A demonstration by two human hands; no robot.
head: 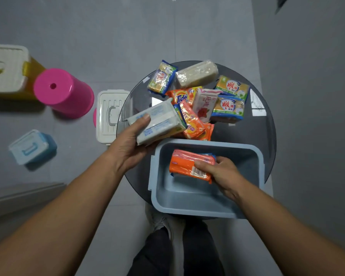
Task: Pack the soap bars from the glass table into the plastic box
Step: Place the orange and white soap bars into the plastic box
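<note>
My right hand (220,174) grips an orange soap bar (190,166) lying crosswise inside the plastic box (205,208); my left hand (127,144) clutches a white soap pack (157,122) just beyond its rim

Probably a home room: grey tiled floor (108,36), a round glass table (263,136), a pink plastic stool (64,92), and 3 lidded storage boxes (112,116) on the floor.
</note>
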